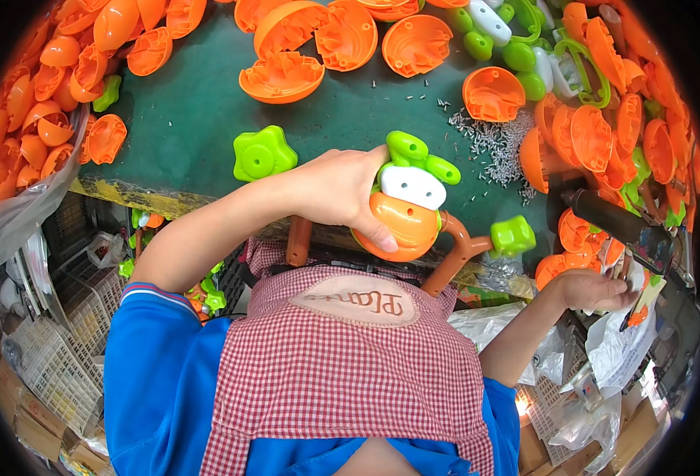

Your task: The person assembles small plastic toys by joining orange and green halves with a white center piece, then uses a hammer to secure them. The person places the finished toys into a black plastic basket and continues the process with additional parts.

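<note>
My left hand (338,190) is closed round a plastic toy (405,226) at the table's near edge. It has a round orange body, a white piece with two small holes, green lobes on top and brown bent limbs. A green knobbed piece (513,236) sits at the end of its right limb. Beyond my left forearm, a green star-shaped piece (265,153) lies on the table. At the far right, my right hand (600,290) has its fingers curled in beside a black tool (624,230). What those fingers hold, I cannot make out.
Small screws (497,147) lie in a loose heap on the green table (191,103). Orange half shells (282,77) line its far side, with piles of them left and right. Green and white parts (525,55) lie at the back right. Plastic baskets (56,357) stand below left.
</note>
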